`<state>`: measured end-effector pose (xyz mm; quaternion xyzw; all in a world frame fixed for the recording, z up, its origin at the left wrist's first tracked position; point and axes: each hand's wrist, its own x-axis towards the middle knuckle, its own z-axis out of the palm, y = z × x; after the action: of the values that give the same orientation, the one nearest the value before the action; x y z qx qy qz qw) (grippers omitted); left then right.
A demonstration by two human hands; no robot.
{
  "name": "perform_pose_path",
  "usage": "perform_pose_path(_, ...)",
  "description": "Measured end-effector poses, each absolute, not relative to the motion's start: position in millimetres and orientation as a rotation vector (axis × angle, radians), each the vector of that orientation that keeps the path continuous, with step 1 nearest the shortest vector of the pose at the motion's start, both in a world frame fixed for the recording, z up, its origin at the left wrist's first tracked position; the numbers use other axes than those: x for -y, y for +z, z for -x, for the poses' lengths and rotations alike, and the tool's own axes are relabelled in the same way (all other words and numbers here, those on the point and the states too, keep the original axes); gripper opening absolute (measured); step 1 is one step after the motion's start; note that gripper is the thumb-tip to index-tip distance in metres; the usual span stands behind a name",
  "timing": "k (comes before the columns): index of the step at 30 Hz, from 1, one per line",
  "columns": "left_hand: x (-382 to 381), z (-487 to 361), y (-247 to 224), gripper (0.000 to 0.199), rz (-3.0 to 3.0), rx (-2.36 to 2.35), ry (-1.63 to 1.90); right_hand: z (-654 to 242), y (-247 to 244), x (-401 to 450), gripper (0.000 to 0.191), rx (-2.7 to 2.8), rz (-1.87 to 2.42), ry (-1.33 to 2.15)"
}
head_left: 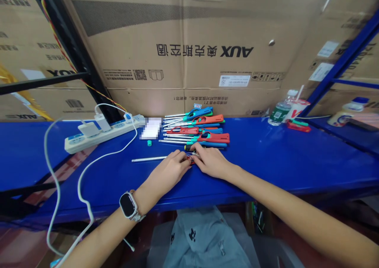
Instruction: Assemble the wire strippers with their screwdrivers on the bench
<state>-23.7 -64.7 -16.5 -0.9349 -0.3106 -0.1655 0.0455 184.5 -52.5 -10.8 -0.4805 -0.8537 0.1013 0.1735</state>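
Note:
My left hand point(174, 165) is closed around a partly hidden red stick lighter, whose metal tube point(148, 159) sticks out to the left over the blue table. Thin wires show between my hands. Thumb and fingers of my right hand point(211, 162) pinch together at the lighter's red body point(192, 161); the small part in them is too hidden to name. Just behind my right fingers lies a screwdriver with a yellow and black handle point(187, 147). Farther back, several red and blue stick lighters point(211, 137) are piled, tubes pointing left. A small green cap point(149, 143) lies left of them.
A white power strip point(105, 134) with chargers and a loose cable stands at the left. A pixelated pale patch point(151, 128) is beside it. At the right are a water bottle point(278, 112), a cup with a straw point(297, 108) and another bottle point(349, 112). Cardboard boxes point(201, 19) wall the back.

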Motion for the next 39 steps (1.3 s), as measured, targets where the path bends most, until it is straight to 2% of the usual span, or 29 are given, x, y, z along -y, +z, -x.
perform_pose_path(4, 60.3, 24.5, -16.4, 0.03, 2.902, 0.958, -0.591, -198.2, -11.2, 43.5, 0.015, 2.279, 1.173, 0.594)
perform_pose_path(6, 58.2, 26.7, -17.0, 0.031, 2.929, 0.943, -0.649, -205.5, -11.9, 40.0, 0.013, 2.234, 1.108, 0.636)
perform_pose_path(13, 56.8, 29.0, -20.5, 0.035, 2.957, 0.965, -0.713, -216.4, -19.1, 40.7, 0.013, 2.364, 0.924, 0.312)
perform_pose_path(21, 58.1, 29.6, -20.3, 0.034, 2.94, 0.94, -0.69, -221.3, -17.3, 52.1, 0.03, 2.513, 0.935, -0.018)
perform_pose_path(26, 53.5, 28.7, -18.8, 0.024, 2.91, 0.985, -0.713, -222.4, -16.6, 56.4, 0.03, 2.543, 0.985, -0.094)
perform_pose_path(30, 41.8, 23.6, -16.9, 0.04, 2.941, 1.009, -0.704, -222.4, -16.1, 56.8, 0.031, 2.556, 0.983, -0.131)
perform_pose_path(34, 30.8, 19.1, -19.0, 0.028, 3.098, 0.923, -0.688, -222.1, -15.4, 57.7, 0.031, 2.564, 1.007, -0.144)
perform_pose_path(39, 29.6, 17.9, -23.6, 0.025, 3.11, 0.922, -0.814, -219.2, -13.1, 64.8, 0.036, 2.578, 1.038, -0.127)
